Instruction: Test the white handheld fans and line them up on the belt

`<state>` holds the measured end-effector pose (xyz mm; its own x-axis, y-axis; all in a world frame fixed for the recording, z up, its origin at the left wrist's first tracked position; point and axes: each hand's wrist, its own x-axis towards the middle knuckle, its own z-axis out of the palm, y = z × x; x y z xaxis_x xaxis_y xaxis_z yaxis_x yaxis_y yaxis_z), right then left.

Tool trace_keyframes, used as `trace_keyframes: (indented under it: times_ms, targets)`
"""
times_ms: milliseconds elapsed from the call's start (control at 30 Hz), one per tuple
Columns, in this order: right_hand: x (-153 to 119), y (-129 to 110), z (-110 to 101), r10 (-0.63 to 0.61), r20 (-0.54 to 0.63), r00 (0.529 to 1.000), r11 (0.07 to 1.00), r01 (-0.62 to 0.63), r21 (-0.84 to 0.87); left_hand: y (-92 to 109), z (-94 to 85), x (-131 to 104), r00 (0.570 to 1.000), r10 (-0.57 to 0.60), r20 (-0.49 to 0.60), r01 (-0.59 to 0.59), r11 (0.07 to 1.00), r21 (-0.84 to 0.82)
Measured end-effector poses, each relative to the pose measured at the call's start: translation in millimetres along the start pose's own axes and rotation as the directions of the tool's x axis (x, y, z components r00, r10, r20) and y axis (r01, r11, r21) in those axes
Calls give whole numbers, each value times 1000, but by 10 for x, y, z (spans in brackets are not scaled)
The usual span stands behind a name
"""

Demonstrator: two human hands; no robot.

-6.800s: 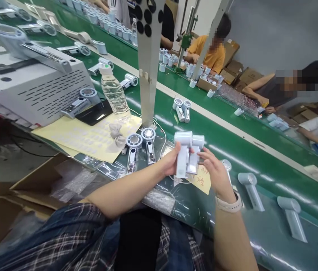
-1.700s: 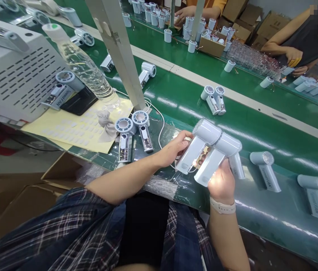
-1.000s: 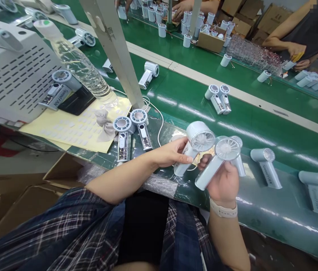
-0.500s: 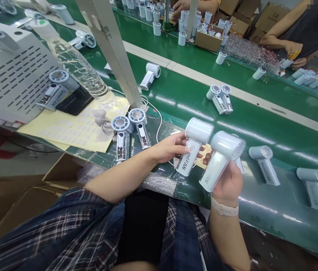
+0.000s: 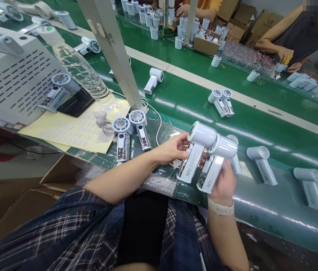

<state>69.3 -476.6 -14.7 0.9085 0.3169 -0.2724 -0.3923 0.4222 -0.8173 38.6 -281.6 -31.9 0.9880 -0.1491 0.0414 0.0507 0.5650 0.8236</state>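
Two pale blue handheld fans are held side by side above the bench edge, their heads meeting or overlapping in view. My left hand (image 5: 173,149) is closed around the handle of the left handheld fan (image 5: 194,158), which reads "Speed FAN". The right handheld fan (image 5: 217,165) is gripped by my right hand (image 5: 226,182), whose fingers are mostly hidden behind the handle. Both fans now show a dark, shiny side panel on the handle. Just behind my right hand another fan (image 5: 234,162) lies on the bench, partly covered.
Two fans (image 5: 123,139) lie left of my forearm, beside a yellow sticker sheet (image 5: 91,139). A metal post (image 5: 114,56), water bottle (image 5: 77,67) and vented box (image 5: 15,75) stand left. More fans (image 5: 262,163) lie right. Co-workers' hands (image 5: 287,58) work across the green belt (image 5: 187,98).
Both held fans have turned, so their side panels show and their heads have come together. My right hand has shifted slightly left.
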Motion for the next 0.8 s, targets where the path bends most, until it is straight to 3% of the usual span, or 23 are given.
trace_keyframes:
  times_ms: [267, 433, 533, 600, 667, 733, 800]
  targets:
    - [45, -11, 47, 77, -11, 997, 996, -76, 46, -48, -10, 15, 996, -45, -74, 48, 998, 37]
    - [45, -32, 61, -37, 61, 997, 999, 39, -22, -11, -49, 34, 995, -68, -80, 76, 990, 115]
    - [-36, -74, 14, -185, 70, 980, 962, 195, -192, 34, -14, 1, 992, 81, -94, -46, 943, 329]
    - [-98, -113, -23, -339, 166, 926, 846, 377, -376, 62, 48, -44, 952, 301, -52, -227, 811, 539]
    - [-138, -156, -41, -459, 326, 827, 687, 563, -460, 89, 127, -93, 859, 510, 55, -407, 612, 678]
    - [-158, -211, -42, -502, 428, 752, 605, 658, -447, 121, 200, -139, 769, 624, 139, -507, 464, 726]
    - [-201, -299, -55, -449, 457, 768, 612, 636, -470, 161, 243, -184, 763, 631, 144, -512, 453, 730]
